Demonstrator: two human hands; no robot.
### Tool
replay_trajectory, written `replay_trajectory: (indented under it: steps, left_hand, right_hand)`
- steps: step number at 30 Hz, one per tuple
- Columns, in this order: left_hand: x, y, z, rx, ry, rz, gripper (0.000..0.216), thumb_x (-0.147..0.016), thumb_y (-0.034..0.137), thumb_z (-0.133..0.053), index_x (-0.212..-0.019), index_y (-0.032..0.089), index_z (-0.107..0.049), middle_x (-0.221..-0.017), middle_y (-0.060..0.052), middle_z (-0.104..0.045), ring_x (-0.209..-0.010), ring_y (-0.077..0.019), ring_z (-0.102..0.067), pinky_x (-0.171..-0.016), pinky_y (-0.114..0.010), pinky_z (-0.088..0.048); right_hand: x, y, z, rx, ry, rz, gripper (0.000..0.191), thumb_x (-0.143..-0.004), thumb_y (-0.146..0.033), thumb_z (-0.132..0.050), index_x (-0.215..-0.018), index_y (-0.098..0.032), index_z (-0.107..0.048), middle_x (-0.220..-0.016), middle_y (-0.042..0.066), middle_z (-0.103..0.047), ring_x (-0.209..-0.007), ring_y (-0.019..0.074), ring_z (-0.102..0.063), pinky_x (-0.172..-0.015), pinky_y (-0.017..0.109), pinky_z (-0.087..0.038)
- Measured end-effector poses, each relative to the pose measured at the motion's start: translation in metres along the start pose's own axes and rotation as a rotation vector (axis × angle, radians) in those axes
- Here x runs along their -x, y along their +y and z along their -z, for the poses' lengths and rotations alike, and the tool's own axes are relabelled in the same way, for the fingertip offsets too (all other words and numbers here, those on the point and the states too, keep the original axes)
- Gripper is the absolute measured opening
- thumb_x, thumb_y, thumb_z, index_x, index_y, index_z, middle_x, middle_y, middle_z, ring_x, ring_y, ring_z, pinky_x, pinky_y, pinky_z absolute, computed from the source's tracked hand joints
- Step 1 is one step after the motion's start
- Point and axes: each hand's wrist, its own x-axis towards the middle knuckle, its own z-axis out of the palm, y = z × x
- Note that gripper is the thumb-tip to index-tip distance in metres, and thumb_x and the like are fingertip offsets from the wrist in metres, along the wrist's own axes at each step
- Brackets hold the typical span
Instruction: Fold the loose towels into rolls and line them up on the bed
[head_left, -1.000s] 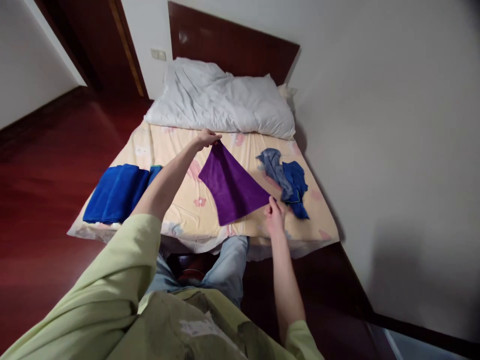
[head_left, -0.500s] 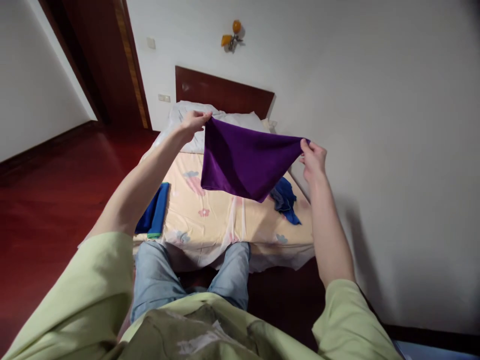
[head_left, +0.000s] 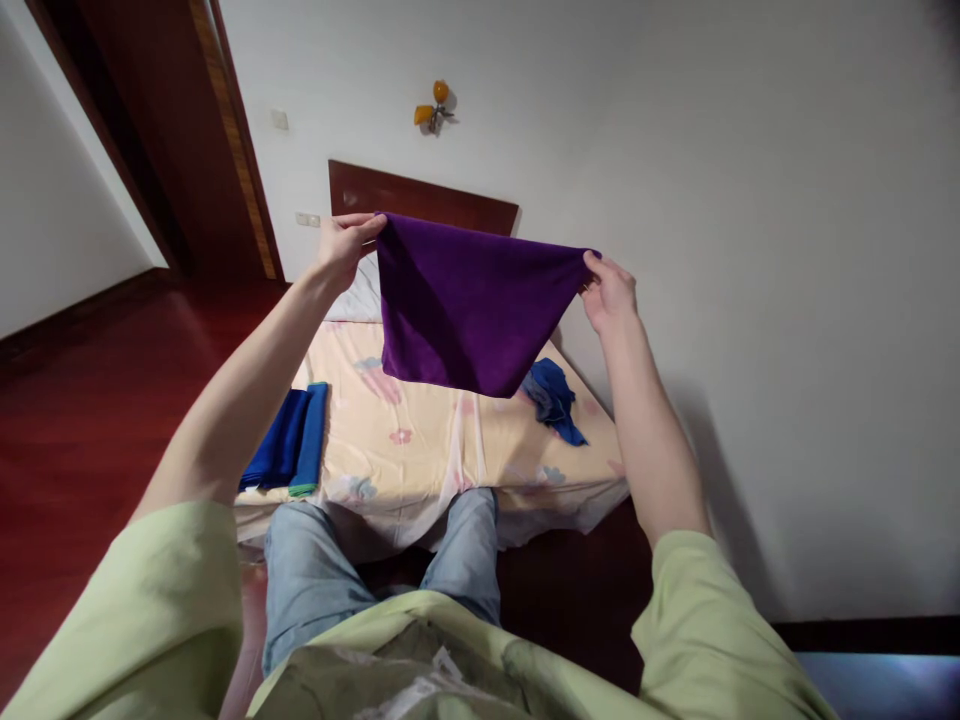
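Now the left hand (head_left: 343,246) and right hand (head_left: 612,293) have lifted the wide purple cloth (head_left: 469,305), pinching its top corners, so it hangs open.

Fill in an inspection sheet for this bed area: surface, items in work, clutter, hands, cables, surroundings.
Surface: bed, pale patterned sheet, creased.
Items in work: purple cloth, held up, upper edge stretched between the hands, lower edge hanging.
Clutter: folded blue cloths at the bed's left; crumpled blue cloth at its right, partly hidden.
Left hand: fingers pinching the purple cloth's upper left corner.
Right hand: fingers pinching its upper right corner.
Cables: nothing seen.
Surroundings: dark headboard, orange wall lamp, red floor.
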Motion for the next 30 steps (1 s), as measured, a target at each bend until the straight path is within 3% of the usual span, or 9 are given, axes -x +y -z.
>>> replay_trajectory:
  steps: [6,13,17,21,27,30]
  left_hand:
    - [-0.007,0.006,0.008,0.019,0.006,0.007,0.024,-0.086,0.028,-0.083,-0.090,0.015,-0.064,-0.092,-0.002,-0.075,-0.091,-0.0096,-0.062,-0.099,-0.036,-0.049]
    - [-0.002,0.007,0.021,-0.014,0.016,0.065,0.029,-0.090,0.031,-0.083,-0.097,0.012,-0.062,-0.078,0.000,-0.066,-0.079,-0.0101,-0.057,-0.092,-0.037,-0.050]
    - [0.015,0.017,0.023,-0.078,0.032,0.103,0.033,-0.090,0.030,-0.084,-0.103,0.007,-0.064,-0.092,-0.007,-0.070,-0.085,-0.0131,-0.063,-0.098,-0.044,-0.051]
    - [0.050,0.035,0.031,-0.114,0.045,0.170,0.042,-0.080,0.033,-0.092,-0.101,0.004,-0.069,-0.099,-0.010,-0.072,-0.089,-0.0150,-0.065,-0.097,-0.043,-0.051]
    - [0.139,0.059,0.055,-0.255,0.035,0.408,0.040,-0.061,0.038,-0.099,-0.080,0.010,-0.077,-0.074,-0.004,-0.065,-0.070,-0.0110,-0.056,-0.064,-0.024,-0.043]
    - [0.180,0.060,0.062,-0.234,0.056,0.568,0.042,-0.053,0.043,-0.101,-0.077,0.016,-0.078,-0.073,-0.003,-0.064,-0.067,-0.0101,-0.054,-0.057,-0.021,-0.042]
  right_hand:
    - [-0.002,0.002,-0.005,-0.050,0.003,-0.042,0.036,-0.074,-0.046,-0.092,-0.084,-0.020,-0.068,-0.088,0.003,-0.073,-0.093,0.0195,-0.072,-0.079,0.031,-0.063]
    - [0.005,0.000,-0.004,0.039,-0.026,-0.030,0.046,-0.071,-0.057,-0.092,-0.084,-0.021,-0.067,-0.084,0.003,-0.071,-0.088,0.0191,-0.071,-0.074,0.031,-0.060]
    - [0.016,-0.006,0.003,0.131,-0.061,-0.050,0.043,-0.072,-0.054,-0.092,-0.083,-0.021,-0.066,-0.082,0.002,-0.070,-0.087,0.0183,-0.069,-0.074,0.031,-0.058]
    - [0.042,-0.012,0.019,0.194,-0.121,-0.134,0.041,-0.072,-0.053,-0.092,-0.083,-0.022,-0.067,-0.082,0.002,-0.070,-0.086,0.0179,-0.069,-0.069,0.029,-0.054]
    - [0.113,-0.013,0.055,0.195,-0.209,-0.326,0.045,-0.065,-0.056,-0.095,-0.082,-0.022,-0.072,-0.086,0.005,-0.074,-0.084,0.0200,-0.069,-0.062,0.029,-0.053]
    - [0.146,-0.004,0.069,0.191,-0.213,-0.438,0.047,-0.060,-0.056,-0.097,-0.083,-0.021,-0.074,-0.088,0.006,-0.075,-0.082,0.0199,-0.068,-0.061,0.029,-0.052]
